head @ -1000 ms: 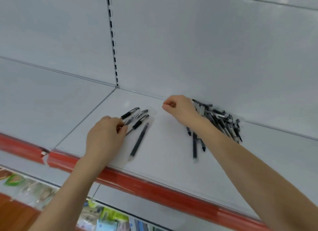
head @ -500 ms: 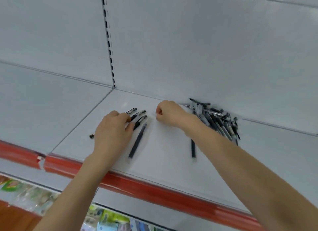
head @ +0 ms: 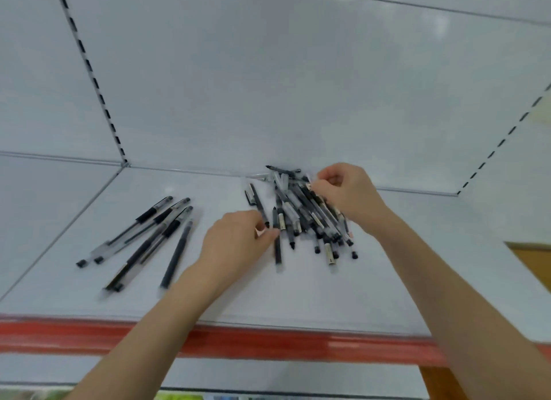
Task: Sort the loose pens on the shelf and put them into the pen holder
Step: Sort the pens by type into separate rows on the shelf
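While the pen pile sits at the shelf back w/ a sorted row well left, left hand pinches one pen at pile's edge. Right hand fingers curl together into pile top; can't tell what they grip, tips hidden & blurry.

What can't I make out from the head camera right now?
- Pen holder: not in the head view at all.
- Pens in the pile: the right hand covers some; no count possible.
- Left hand: its grip on a pen is hidden by its fingers.
- Set-aside pens: markings blurred.
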`<action>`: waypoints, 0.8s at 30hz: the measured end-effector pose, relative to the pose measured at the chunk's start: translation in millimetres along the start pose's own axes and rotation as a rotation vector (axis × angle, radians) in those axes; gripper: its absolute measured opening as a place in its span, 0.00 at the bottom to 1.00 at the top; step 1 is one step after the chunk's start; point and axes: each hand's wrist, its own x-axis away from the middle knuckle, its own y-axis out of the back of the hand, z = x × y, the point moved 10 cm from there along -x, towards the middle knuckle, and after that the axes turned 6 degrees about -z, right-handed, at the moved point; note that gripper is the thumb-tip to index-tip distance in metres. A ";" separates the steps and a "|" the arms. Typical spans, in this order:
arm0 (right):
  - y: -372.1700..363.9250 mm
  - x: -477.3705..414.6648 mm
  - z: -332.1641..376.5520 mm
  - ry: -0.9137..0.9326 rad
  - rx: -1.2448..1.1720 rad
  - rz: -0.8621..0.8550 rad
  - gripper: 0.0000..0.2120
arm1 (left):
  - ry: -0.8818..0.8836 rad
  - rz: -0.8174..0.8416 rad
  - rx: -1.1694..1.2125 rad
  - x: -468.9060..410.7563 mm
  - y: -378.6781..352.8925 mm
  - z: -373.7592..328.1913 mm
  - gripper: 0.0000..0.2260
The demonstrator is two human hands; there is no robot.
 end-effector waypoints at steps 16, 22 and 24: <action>15.9 32.0 -16.4 -0.127 -0.483 0.048 0.14 | 0.044 0.167 -0.110 -3.7 -10.1 7.9 0.05; 7.9 29.4 -9.9 -0.143 -0.512 0.067 0.12 | 0.080 0.153 -0.208 -3.2 -15.6 11.3 0.09; 7.6 30.0 -9.8 -0.151 -0.545 0.064 0.11 | 0.090 0.128 -0.231 -4.2 -13.1 13.8 0.09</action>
